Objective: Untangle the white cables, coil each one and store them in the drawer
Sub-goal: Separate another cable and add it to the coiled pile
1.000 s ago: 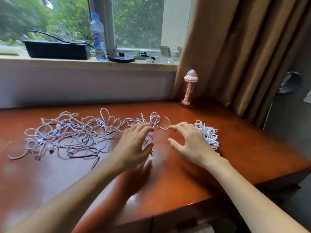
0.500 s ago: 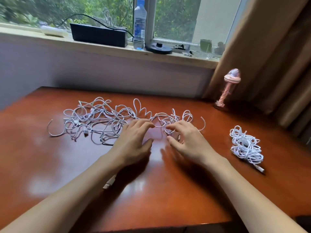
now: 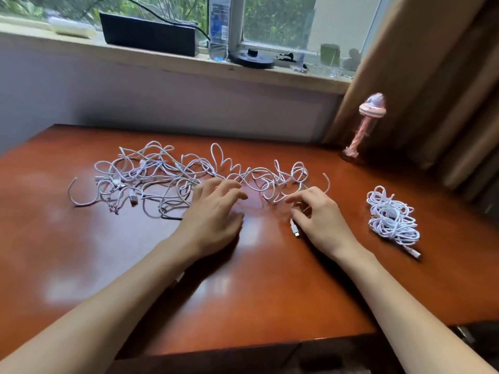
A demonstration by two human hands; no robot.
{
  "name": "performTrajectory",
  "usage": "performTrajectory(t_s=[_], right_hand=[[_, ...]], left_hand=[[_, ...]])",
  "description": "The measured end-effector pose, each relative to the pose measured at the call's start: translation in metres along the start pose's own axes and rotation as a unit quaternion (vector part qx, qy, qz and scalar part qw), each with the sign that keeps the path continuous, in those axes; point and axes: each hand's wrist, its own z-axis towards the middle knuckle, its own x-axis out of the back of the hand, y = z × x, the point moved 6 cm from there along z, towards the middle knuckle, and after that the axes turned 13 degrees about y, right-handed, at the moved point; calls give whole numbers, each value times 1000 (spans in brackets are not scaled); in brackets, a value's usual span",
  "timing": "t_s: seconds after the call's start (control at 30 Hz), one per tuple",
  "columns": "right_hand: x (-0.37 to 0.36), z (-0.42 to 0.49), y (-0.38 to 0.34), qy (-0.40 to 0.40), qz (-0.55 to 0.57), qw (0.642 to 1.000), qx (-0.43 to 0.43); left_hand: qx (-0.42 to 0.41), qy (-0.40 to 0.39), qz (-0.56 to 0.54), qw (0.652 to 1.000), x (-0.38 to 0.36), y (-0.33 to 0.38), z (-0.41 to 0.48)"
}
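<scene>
Left hand (image 3: 216, 211) is palm down with the fingers spread and only a bit bent. It's got nothing in it, and the fingertips sit right at the near edge of the tangle of white cables (image 3: 162, 176). Can't really tell if they're touching the strands or just floating over them.

Right hand (image 3: 321, 217) is way more closed up. The fingers are curled in and there's a cable end (image 3: 294, 228) with its plug poking out just under the thumb, so it looks pinched between thumb and fingers. The index finger points left at the loops on the right side of the mess.

That tangle is spread across the middle of the reddish wooden counter (image 3: 135, 265), running from a loose curved strand on the far left over to the loops by the right hand. A couple of plugs lie in the left part of it.

One coiled bundle (image 3: 391, 217) sits on its own to the right of the right hand, well apart from the tangle, with a plug sticking out toward the near edge.

In the back right corner there's a pink bottle thing (image 3: 370, 122) standing upright next to the brown curtain (image 3: 432, 76). On the windowsill (image 3: 162, 58) there's a black box (image 3: 148, 33), a clear water bottle (image 3: 218, 25) and a flat black round disc (image 3: 251, 59), plus some small blurry bits further right.
</scene>
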Motion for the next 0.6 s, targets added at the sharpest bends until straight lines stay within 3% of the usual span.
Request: performTrajectory(t_s=[0.33, 0.6], right_hand=[[41, 17, -35, 37, 62, 995, 67], [72, 28, -53, 69, 134, 986, 65]], left_hand=[[-40, -37, -49, 997, -9, 54, 37], [-3, -35, -14, 999, -10, 49, 74]])
